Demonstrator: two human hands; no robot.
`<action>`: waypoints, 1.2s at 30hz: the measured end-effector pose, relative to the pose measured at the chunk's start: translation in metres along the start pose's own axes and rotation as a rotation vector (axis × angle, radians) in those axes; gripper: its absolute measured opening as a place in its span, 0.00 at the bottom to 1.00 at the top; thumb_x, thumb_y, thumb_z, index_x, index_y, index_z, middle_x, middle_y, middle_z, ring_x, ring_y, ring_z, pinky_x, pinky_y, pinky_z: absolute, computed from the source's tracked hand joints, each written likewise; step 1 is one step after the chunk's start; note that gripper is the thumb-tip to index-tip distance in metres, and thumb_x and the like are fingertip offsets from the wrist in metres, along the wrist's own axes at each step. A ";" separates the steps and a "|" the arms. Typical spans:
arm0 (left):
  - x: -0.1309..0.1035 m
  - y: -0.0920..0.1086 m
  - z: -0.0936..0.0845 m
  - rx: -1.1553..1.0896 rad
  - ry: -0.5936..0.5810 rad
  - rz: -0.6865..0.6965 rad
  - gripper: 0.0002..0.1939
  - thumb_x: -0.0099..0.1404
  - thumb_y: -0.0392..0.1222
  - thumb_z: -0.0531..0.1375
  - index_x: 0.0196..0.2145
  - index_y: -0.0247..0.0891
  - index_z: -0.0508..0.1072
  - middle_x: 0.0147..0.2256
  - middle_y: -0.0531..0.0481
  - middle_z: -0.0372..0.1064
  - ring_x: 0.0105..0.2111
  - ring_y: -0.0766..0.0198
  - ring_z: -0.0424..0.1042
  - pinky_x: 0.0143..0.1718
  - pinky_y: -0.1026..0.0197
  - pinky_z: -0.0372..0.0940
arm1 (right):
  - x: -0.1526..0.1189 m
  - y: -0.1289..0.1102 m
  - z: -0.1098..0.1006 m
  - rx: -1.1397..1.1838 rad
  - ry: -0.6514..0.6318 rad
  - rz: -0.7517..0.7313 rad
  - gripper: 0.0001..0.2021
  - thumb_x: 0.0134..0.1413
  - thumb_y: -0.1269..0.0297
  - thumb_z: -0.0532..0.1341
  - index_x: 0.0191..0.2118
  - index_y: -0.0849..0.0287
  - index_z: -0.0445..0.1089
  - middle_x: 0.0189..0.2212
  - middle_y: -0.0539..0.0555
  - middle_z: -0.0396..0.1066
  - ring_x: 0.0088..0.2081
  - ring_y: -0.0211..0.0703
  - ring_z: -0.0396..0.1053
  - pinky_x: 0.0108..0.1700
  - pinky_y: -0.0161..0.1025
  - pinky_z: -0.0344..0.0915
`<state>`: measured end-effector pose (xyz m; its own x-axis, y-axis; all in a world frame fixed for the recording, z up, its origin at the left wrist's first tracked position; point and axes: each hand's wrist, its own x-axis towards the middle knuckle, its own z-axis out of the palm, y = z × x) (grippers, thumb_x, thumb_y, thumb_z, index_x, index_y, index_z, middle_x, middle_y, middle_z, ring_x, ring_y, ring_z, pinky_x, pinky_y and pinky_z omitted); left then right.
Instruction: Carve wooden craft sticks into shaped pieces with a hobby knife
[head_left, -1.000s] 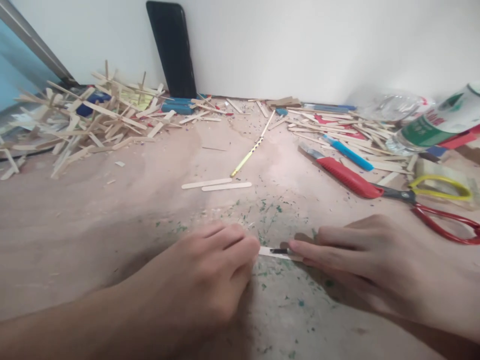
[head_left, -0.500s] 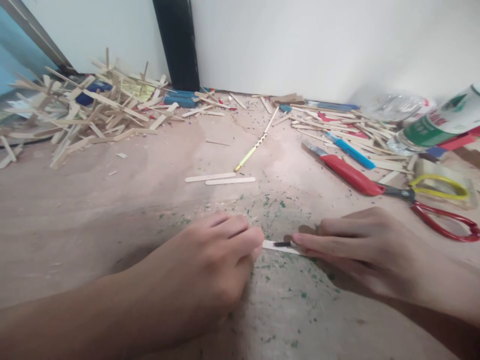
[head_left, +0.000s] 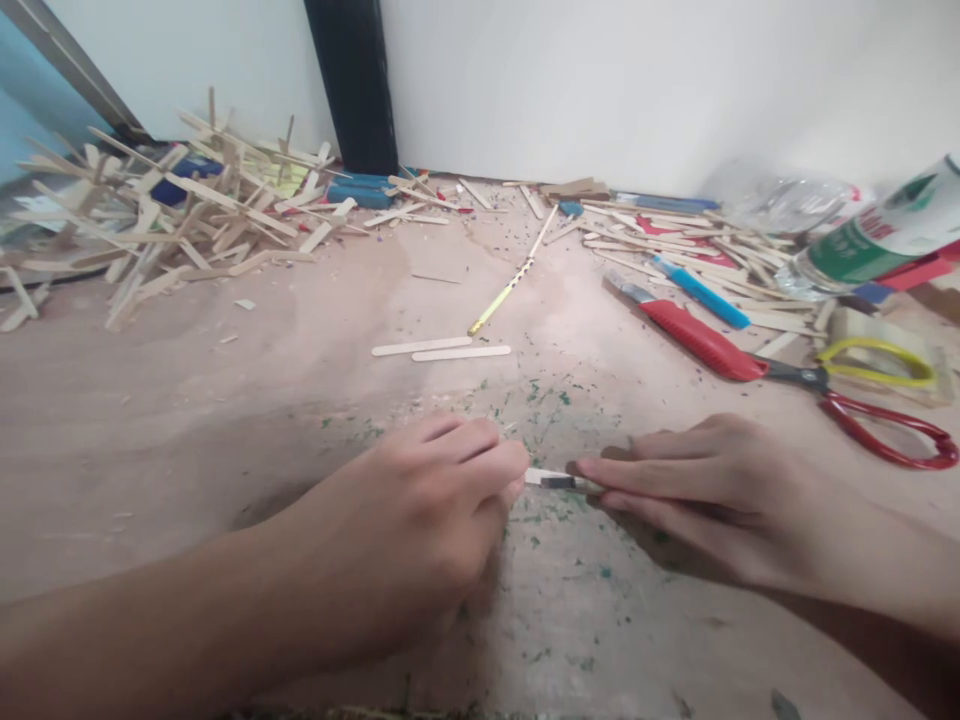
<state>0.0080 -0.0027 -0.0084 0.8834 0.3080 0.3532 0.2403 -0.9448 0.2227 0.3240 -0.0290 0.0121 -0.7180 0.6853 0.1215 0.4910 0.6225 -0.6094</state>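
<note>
My left hand [head_left: 450,500] is closed, its fingers pinching one end of a pale wooden craft stick [head_left: 534,476]; most of the stick is hidden by the fingers. From the right, my right hand [head_left: 690,490] presses thumb and fingers together on a small dark blade-like strip [head_left: 556,482], which lies against the stick. Its exact kind is too small to tell. Just beyond my hands, two craft sticks [head_left: 461,353] lie side by side on the table [head_left: 300,370]. A yellow patterned pencil-like stick [head_left: 499,298] touches them at its near end.
A tangled heap of craft sticks [head_left: 202,210] fills the back left. At right lie red-handled scissors [head_left: 889,425] with a red cover [head_left: 701,338], a blue pen-like tool [head_left: 701,290], more loose sticks [head_left: 660,238] and a plastic bottle [head_left: 862,245]. Green specks dot the table.
My right hand has shifted slightly left along the stick, closer to my left hand. The dark strip now shows a broader face. My left hand stays nearly still.
</note>
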 end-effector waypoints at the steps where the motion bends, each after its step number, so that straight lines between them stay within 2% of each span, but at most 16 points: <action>1: 0.000 0.000 0.000 0.001 -0.002 -0.002 0.15 0.79 0.24 0.57 0.40 0.30 0.82 0.40 0.44 0.73 0.41 0.50 0.72 0.44 0.44 0.69 | 0.000 0.001 -0.002 -0.015 0.003 -0.006 0.15 0.88 0.64 0.59 0.60 0.56 0.85 0.37 0.54 0.85 0.31 0.39 0.81 0.30 0.37 0.70; 8: -0.002 -0.001 0.002 -0.025 0.011 -0.008 0.14 0.78 0.24 0.57 0.41 0.31 0.82 0.40 0.44 0.72 0.42 0.49 0.71 0.46 0.43 0.69 | -0.001 0.006 -0.010 -0.055 0.046 -0.043 0.13 0.86 0.66 0.63 0.64 0.50 0.83 0.36 0.50 0.84 0.28 0.36 0.80 0.27 0.36 0.69; 13: -0.002 0.000 0.000 -0.006 0.008 0.011 0.13 0.79 0.24 0.58 0.40 0.30 0.82 0.40 0.44 0.73 0.43 0.48 0.72 0.48 0.43 0.71 | -0.002 0.008 -0.009 -0.254 0.022 -0.151 0.14 0.89 0.67 0.58 0.64 0.58 0.80 0.34 0.50 0.81 0.26 0.37 0.76 0.26 0.40 0.64; 19: -0.001 0.000 0.000 0.017 -0.019 0.012 0.14 0.80 0.24 0.57 0.41 0.31 0.81 0.40 0.44 0.72 0.42 0.50 0.70 0.45 0.45 0.69 | 0.000 0.003 -0.003 -0.058 0.024 -0.014 0.14 0.88 0.63 0.60 0.61 0.55 0.84 0.33 0.49 0.81 0.28 0.36 0.78 0.28 0.37 0.67; 24: -0.003 -0.001 0.003 -0.004 0.015 0.001 0.13 0.77 0.24 0.56 0.41 0.33 0.79 0.40 0.44 0.72 0.41 0.50 0.69 0.44 0.44 0.68 | 0.003 -0.002 -0.008 -0.048 0.003 0.012 0.14 0.86 0.65 0.62 0.61 0.55 0.86 0.38 0.53 0.87 0.29 0.38 0.82 0.28 0.37 0.69; 27: -0.004 -0.002 0.003 0.003 -0.005 -0.002 0.13 0.77 0.24 0.56 0.40 0.33 0.79 0.40 0.44 0.72 0.41 0.50 0.70 0.44 0.44 0.68 | 0.002 -0.002 -0.011 -0.019 -0.022 0.042 0.15 0.86 0.64 0.62 0.61 0.54 0.87 0.41 0.56 0.89 0.31 0.41 0.84 0.29 0.39 0.72; 36: -0.004 -0.001 0.003 0.000 0.002 -0.004 0.13 0.79 0.25 0.56 0.40 0.36 0.79 0.41 0.43 0.73 0.43 0.50 0.70 0.46 0.44 0.70 | -0.001 0.008 -0.003 -0.128 0.019 -0.080 0.16 0.90 0.63 0.59 0.66 0.57 0.82 0.36 0.51 0.84 0.29 0.36 0.79 0.29 0.37 0.66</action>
<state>0.0057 -0.0034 -0.0131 0.8816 0.3119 0.3542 0.2437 -0.9436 0.2242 0.3298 -0.0234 0.0090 -0.7485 0.6379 0.1811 0.4923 0.7176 -0.4928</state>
